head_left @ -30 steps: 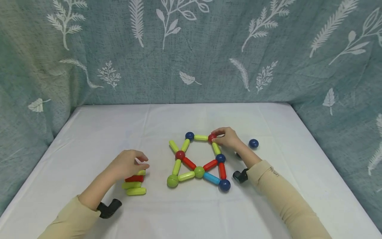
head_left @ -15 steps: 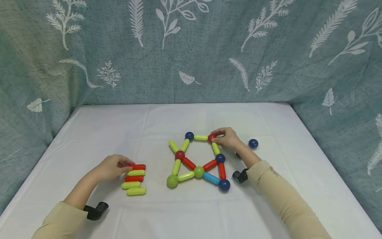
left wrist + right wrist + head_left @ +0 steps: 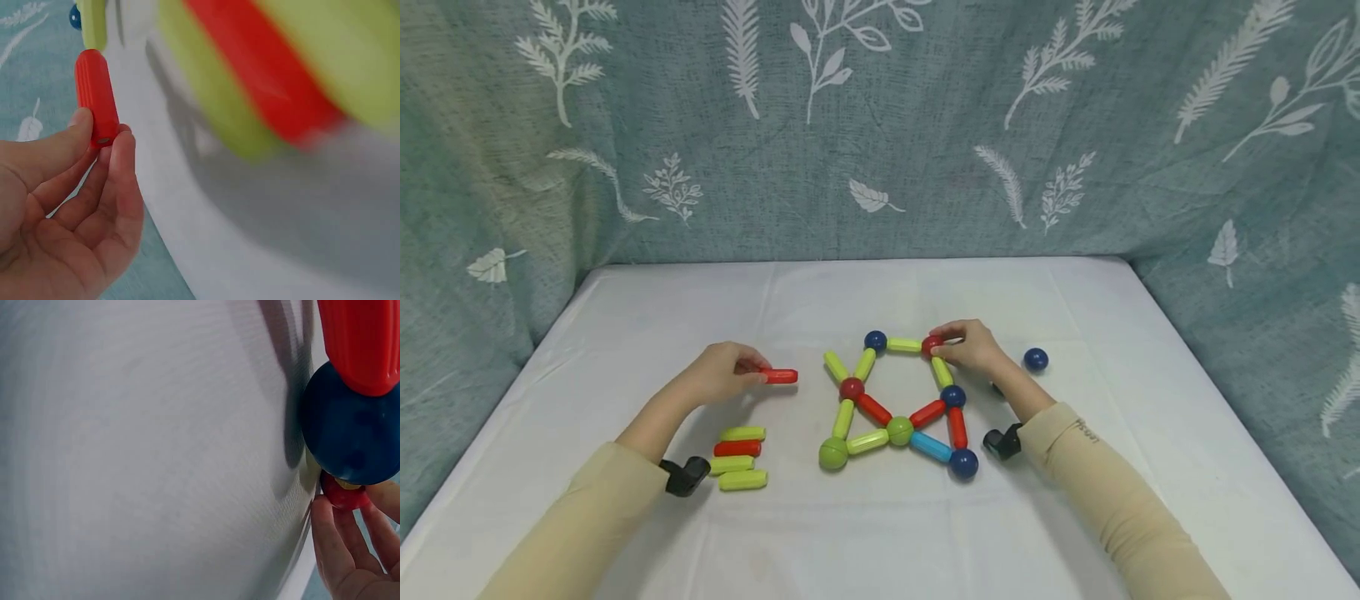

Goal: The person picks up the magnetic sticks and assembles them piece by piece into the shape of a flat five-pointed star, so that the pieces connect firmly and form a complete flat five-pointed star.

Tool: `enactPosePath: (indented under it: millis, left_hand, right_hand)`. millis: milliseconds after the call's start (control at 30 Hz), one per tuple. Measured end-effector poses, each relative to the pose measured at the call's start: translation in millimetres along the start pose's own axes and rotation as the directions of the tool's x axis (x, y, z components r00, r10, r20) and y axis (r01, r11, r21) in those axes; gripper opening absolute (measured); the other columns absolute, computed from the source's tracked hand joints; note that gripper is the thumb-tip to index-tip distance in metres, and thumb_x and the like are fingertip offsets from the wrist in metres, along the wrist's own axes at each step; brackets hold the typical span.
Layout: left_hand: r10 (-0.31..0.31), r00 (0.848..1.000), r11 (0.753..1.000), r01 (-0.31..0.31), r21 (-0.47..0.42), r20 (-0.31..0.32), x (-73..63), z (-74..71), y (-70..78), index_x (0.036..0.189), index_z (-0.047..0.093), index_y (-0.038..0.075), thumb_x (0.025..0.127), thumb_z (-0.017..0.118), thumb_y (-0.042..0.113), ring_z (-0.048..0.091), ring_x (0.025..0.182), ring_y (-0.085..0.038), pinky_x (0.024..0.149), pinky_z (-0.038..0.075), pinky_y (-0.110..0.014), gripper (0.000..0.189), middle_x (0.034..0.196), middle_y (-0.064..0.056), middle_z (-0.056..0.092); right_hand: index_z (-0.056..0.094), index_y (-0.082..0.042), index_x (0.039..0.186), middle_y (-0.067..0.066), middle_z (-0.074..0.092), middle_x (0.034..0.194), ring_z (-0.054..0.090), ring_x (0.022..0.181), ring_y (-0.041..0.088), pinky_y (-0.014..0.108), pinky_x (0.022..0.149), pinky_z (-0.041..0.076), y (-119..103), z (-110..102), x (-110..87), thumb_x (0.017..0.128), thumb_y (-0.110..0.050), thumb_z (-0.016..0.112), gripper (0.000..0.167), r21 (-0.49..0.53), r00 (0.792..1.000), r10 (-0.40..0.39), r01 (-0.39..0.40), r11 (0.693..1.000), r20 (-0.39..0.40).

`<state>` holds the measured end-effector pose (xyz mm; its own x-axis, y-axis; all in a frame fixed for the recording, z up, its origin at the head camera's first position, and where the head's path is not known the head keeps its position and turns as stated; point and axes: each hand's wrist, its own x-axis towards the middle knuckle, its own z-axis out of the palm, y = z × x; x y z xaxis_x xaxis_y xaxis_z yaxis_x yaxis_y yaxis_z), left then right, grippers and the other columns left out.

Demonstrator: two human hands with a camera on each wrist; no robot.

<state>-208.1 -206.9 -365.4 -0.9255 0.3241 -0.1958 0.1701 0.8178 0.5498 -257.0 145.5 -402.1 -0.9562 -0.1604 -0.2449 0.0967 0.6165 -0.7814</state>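
Note:
My left hand (image 3: 724, 374) pinches a red rod (image 3: 780, 377) between thumb and fingers, held by one end over the cloth; the left wrist view shows the grooved red rod (image 3: 95, 97) pointing away from the palm. With thumb and fingers my right hand (image 3: 973, 346) grips a red ball (image 3: 932, 345) at the far right corner of a joined shape of rods and balls. Yellow-green rods (image 3: 904, 345) link that ball to a blue ball (image 3: 876, 340) and to another blue ball (image 3: 953, 397) nearer. A second red ball (image 3: 852, 389) forms the shape's left corner, with a yellow-green rod (image 3: 834, 367) sticking out.
Below the left hand lie several loose rods, among them a red rod (image 3: 737, 448) and a yellow-green rod (image 3: 742, 480). A loose blue ball (image 3: 1036, 360) sits right of the right hand. A green ball (image 3: 832, 453) marks the shape's near left corner.
My left hand reached the top red rod of the loose row, took hold of it and carried it up and right towards the shape. The right hand stayed on the red ball.

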Motion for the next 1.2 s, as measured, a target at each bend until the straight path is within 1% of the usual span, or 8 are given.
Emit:
enactPosePath:
  millis: [67, 267, 467, 533, 667, 833, 967, 1200]
  left_hand:
    - [0.005, 1.000, 1.000, -0.005, -0.008, -0.020, 12.4, 0.9, 8.0, 0.101, 0.064, -0.005, 0.087, 0.060, 0.008, 0.055, 0.082, -0.024, 0.072, 0.048, -0.036, 0.019, 0.091, -0.013, 0.062]
    - [-0.034, 0.996, 0.999, 0.031, -0.035, -0.082, 45.9, 12.1, 29.3, 0.102, 0.063, -0.005, 0.088, 0.060, 0.009, 0.056, 0.085, -0.025, 0.074, 0.047, -0.035, 0.020, 0.095, -0.016, 0.063]
    - [-0.018, 0.996, 0.999, 0.014, -0.044, -0.091, 68.6, 26.8, 38.2, 0.103, 0.064, -0.005, 0.088, 0.060, 0.008, 0.054, 0.084, -0.024, 0.075, 0.046, -0.034, 0.020, 0.095, -0.016, 0.063]
    - [-0.029, 0.995, 0.998, 0.024, -0.052, -0.090, 73.5, 31.0, 40.4, 0.104, 0.063, -0.004, 0.088, 0.060, 0.009, 0.054, 0.084, -0.024, 0.076, 0.046, -0.034, 0.020, 0.097, -0.016, 0.062]
    - [-0.070, 0.994, 0.996, 0.064, -0.067, -0.090, 80.2, 38.5, 45.6, 0.106, 0.063, -0.002, 0.089, 0.058, 0.011, 0.053, 0.087, -0.024, 0.079, 0.047, -0.034, 0.021, 0.101, -0.015, 0.061]
    - [-0.106, 0.990, 0.994, 0.103, -0.036, -0.094, 83.2, 46.2, 52.0, 0.104, 0.064, 0.000, 0.089, 0.058, 0.010, 0.052, 0.086, -0.023, 0.080, 0.046, -0.033, 0.019, 0.101, -0.014, 0.061]
    - [-0.125, 0.987, 0.992, 0.121, -0.046, -0.104, 83.2, 48.8, 53.3, 0.104, 0.065, 0.001, 0.089, 0.058, 0.010, 0.052, 0.085, -0.022, 0.077, 0.047, -0.032, 0.019, 0.100, -0.013, 0.060]
    - [-0.155, 0.985, 0.985, 0.148, -0.086, -0.081, 80.9, 48.6, 53.5, 0.109, 0.063, 0.001, 0.090, 0.057, 0.012, 0.053, 0.082, -0.020, 0.068, 0.049, -0.026, 0.023, 0.106, -0.014, 0.059]
  right_hand:
    - [0.059, -0.004, 0.120, 0.014, 0.056, 0.121, 0.055, 0.102, 0.026, 0.030, 0.077, 0.050, 0, 1, -0.2, 0.085, -0.012, 0.064, 0.036, -0.005, 1.000, -0.007, 0.007, 1.000, -0.004]
    - [0.059, -0.005, 0.119, 0.013, 0.056, 0.121, 0.056, 0.101, 0.025, 0.029, 0.077, 0.050, 0, 2, 0.2, 0.085, -0.012, 0.064, 0.035, -0.007, 1.000, -0.008, 0.008, 1.000, -0.011]
    - [0.059, -0.004, 0.119, 0.013, 0.056, 0.121, 0.056, 0.100, 0.025, 0.028, 0.076, 0.050, 0, 2, -0.4, 0.085, -0.012, 0.064, 0.035, -0.006, 1.000, -0.011, 0.011, 1.000, -0.010]
    - [0.060, -0.004, 0.119, 0.013, 0.056, 0.121, 0.056, 0.100, 0.025, 0.029, 0.076, 0.050, 0, 1, -0.4, 0.085, -0.012, 0.064, 0.034, -0.006, 1.000, -0.012, 0.012, 1.000, -0.012]
    - [0.060, -0.005, 0.118, 0.013, 0.056, 0.121, 0.056, 0.100, 0.025, 0.029, 0.076, 0.050, 1, 1, 0.0, 0.085, -0.011, 0.065, 0.034, 0.008, 1.000, -0.003, 0.003, 1.000, -0.014]
    - [0.060, -0.006, 0.118, 0.012, 0.056, 0.121, 0.056, 0.099, 0.024, 0.028, 0.077, 0.050, 2, 2, 0.5, 0.084, -0.012, 0.066, 0.034, 0.031, 1.000, 0.015, -0.015, 0.999, -0.013]
    - [0.060, -0.005, 0.118, 0.012, 0.056, 0.121, 0.056, 0.100, 0.024, 0.028, 0.077, 0.050, 2, 1, -0.3, 0.085, -0.012, 0.065, 0.034, 0.029, 1.000, 0.004, -0.004, 1.000, -0.013]
    - [0.060, -0.006, 0.118, 0.012, 0.056, 0.121, 0.056, 0.100, 0.024, 0.029, 0.078, 0.050, 2, 3, 0.7, 0.084, -0.011, 0.066, 0.035, 0.042, 1.000, 0.013, -0.013, 0.999, -0.018]
